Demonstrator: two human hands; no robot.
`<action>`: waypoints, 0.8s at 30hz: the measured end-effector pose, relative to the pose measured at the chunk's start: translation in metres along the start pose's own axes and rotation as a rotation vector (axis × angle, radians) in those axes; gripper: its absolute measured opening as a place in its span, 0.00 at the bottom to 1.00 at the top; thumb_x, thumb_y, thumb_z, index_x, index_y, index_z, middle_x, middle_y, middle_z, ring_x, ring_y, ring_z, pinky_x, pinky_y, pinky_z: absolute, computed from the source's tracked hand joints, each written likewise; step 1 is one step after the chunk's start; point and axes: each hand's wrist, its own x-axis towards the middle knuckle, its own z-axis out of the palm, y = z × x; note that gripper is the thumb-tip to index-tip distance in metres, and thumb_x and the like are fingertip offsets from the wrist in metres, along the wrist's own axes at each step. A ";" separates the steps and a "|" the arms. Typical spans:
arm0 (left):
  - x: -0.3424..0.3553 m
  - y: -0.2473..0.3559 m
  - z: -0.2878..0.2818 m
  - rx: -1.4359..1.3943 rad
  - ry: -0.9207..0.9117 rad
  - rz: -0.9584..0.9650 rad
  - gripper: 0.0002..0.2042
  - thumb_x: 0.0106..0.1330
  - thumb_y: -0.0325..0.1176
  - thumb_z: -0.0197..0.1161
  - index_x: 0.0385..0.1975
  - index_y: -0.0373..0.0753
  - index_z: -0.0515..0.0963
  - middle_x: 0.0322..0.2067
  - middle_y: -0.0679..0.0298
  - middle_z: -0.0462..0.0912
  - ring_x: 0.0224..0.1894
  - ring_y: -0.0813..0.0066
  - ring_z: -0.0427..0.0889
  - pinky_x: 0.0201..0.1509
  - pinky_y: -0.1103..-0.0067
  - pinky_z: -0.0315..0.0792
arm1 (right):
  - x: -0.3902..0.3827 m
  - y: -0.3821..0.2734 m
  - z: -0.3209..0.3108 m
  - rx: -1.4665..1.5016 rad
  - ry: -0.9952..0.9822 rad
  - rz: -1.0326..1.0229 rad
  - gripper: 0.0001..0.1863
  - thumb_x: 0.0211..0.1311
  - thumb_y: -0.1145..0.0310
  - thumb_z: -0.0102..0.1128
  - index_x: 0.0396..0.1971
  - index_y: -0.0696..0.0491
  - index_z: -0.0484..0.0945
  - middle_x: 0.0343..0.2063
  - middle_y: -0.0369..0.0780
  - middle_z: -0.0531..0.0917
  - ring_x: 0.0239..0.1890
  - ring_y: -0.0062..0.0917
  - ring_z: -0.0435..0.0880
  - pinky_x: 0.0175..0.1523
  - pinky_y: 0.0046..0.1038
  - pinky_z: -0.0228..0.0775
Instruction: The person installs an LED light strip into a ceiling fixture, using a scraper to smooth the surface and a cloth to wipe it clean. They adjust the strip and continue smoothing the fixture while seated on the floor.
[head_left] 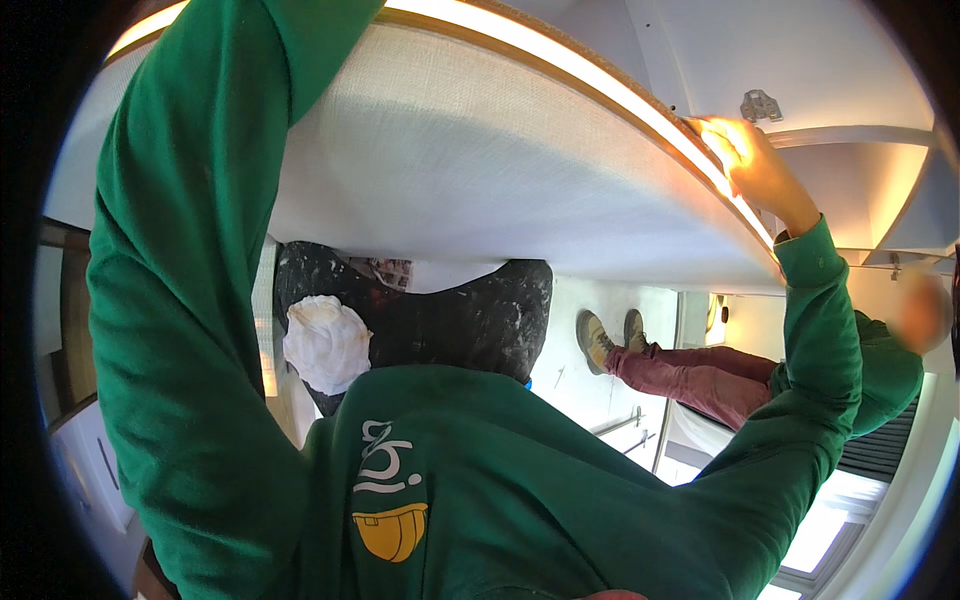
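Note:
A bright light strip (600, 85) with a thin wood-coloured edge (500, 50) runs in a curve along a pale, textured panel (450, 150). My right hand (740, 160) is at the strip's right part, its fingers bent and pressed together against the edge. Glare washes out the fingertips; a small dark, thin tip shows beside them, too unclear to name. My left arm (200, 250), in a green sleeve, rises past the upper edge of the head view, so my left hand is out of sight.
A bunched white cloth (327, 343) lies against my paint-spotted dark trousers (450, 320). At the right, another person in a green top and dark red trousers (690, 380) is close to my right arm. Beyond my right hand are pale open compartments (850, 185) and a metal hinge (761, 105).

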 end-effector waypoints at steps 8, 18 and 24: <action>0.004 -0.004 -0.002 -0.026 -0.008 0.000 0.14 0.61 0.31 0.53 0.34 0.31 0.86 0.35 0.53 0.91 0.39 0.65 0.91 0.45 0.67 0.82 | 0.002 0.015 -0.001 0.045 -0.004 0.053 0.21 0.78 0.62 0.51 0.61 0.58 0.75 0.55 0.44 0.78 0.32 0.27 0.83 0.33 0.26 0.78; 0.015 -0.009 0.000 -0.043 -0.025 0.025 0.16 0.61 0.29 0.51 0.34 0.29 0.86 0.35 0.52 0.91 0.38 0.65 0.91 0.47 0.68 0.82 | -0.008 -0.007 0.003 0.085 0.068 0.078 0.21 0.78 0.60 0.51 0.59 0.60 0.77 0.44 0.43 0.83 0.23 0.23 0.81 0.32 0.25 0.76; 0.013 -0.009 -0.001 0.011 -0.060 0.024 0.17 0.63 0.29 0.49 0.38 0.27 0.85 0.38 0.51 0.91 0.39 0.65 0.91 0.49 0.68 0.82 | -0.006 0.013 -0.006 0.218 -0.031 0.120 0.24 0.76 0.62 0.54 0.63 0.61 0.70 0.51 0.43 0.82 0.23 0.24 0.83 0.34 0.24 0.77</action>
